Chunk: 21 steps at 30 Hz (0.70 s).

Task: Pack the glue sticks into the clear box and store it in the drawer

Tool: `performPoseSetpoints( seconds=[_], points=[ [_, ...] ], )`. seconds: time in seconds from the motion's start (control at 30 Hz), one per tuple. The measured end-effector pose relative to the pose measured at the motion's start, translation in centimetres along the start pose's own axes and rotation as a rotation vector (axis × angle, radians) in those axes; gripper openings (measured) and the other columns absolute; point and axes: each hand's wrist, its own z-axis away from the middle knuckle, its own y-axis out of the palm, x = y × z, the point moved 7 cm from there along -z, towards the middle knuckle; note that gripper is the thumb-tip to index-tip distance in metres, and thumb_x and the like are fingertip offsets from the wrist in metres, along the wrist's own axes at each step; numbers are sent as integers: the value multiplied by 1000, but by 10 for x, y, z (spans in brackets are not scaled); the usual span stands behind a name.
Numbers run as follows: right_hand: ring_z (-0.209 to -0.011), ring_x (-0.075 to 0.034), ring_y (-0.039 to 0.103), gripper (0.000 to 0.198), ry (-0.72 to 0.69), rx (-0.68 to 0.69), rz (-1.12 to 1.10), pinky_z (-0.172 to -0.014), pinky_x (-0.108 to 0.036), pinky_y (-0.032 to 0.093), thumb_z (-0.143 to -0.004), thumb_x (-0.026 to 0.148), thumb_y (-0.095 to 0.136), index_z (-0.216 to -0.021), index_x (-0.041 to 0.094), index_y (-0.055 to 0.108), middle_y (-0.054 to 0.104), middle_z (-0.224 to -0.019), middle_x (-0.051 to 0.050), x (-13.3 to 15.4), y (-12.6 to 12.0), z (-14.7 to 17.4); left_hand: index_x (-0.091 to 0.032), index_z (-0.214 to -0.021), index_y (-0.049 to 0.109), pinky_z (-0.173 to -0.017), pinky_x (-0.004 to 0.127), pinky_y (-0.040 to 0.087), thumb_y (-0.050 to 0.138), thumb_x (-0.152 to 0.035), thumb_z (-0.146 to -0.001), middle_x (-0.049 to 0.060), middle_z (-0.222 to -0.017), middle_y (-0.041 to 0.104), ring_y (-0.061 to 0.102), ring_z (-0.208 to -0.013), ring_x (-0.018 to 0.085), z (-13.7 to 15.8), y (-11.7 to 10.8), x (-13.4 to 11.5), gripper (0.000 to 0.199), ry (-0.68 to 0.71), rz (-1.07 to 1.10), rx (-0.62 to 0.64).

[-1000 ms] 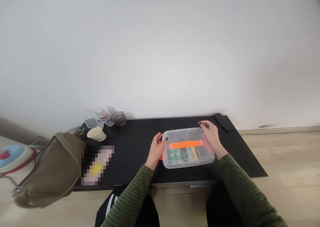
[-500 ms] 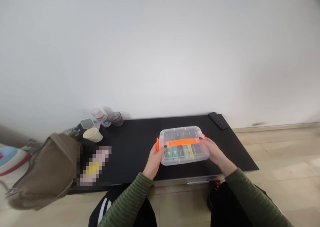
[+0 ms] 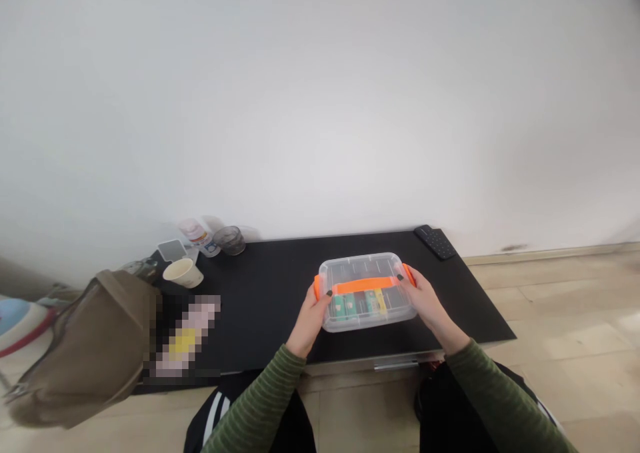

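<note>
Between my hands is a clear plastic storage box (image 3: 367, 310) with an orange handle (image 3: 365, 284) across its lid and orange side latches. Small green and yellow packets (image 3: 345, 305) show through the plastic. My left hand (image 3: 311, 320) grips the box's left end, its thumb on the lid edge. At the opposite end my right hand (image 3: 429, 304) is closed round the side by the latch, thumb on top. The fingers under the box are hidden. Whether its base touches the black table (image 3: 270, 300) I cannot tell.
A brown bag (image 3: 95, 346) covers the table's left end. Near it stand a paper cup (image 3: 183, 274), a spray can (image 3: 199, 237) and a glass bowl (image 3: 231, 240). A black keyboard (image 3: 435, 242) lies at the back right. The white wall (image 3: 320, 106) rises behind.
The box stays in nearly the same place. My right hand has shifted slightly at its end, and more of the right orange latch shows, tilted outward. The view has moved a little.
</note>
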Motion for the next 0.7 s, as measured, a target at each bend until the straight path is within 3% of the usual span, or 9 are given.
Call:
performPoseSetpoints(
  seconds=[0.13,0.3,0.7],
  points=[
    [-100,-26,67,40,34,64,27,-81,-36,56,-84,42,58,-120,25,62,70,-113,-6,1,3,0,-21,-134,52,-98,35,47,65,-32,-82,11,-130,61,56,-123,27,-1,-1,-1,55,5,-34,-22],
    [-101,-26,66,40,48,74,69,-83,-36,54,-86,39,55,-123,27,59,69,-117,-5,1,4,1,-21,-135,51,-113,33,31,68,-28,-80,9,-147,47,38,-140,27,-1,-5,-6,58,36,-133,-128],
    [-96,-23,64,38,-11,117,229,-85,-35,50,-90,40,48,-121,22,58,69,-108,-6,1,3,-1,-18,-145,37,-117,37,25,53,-36,-90,12,-154,38,34,-142,26,1,2,-11,60,81,-315,-72]
  ],
)
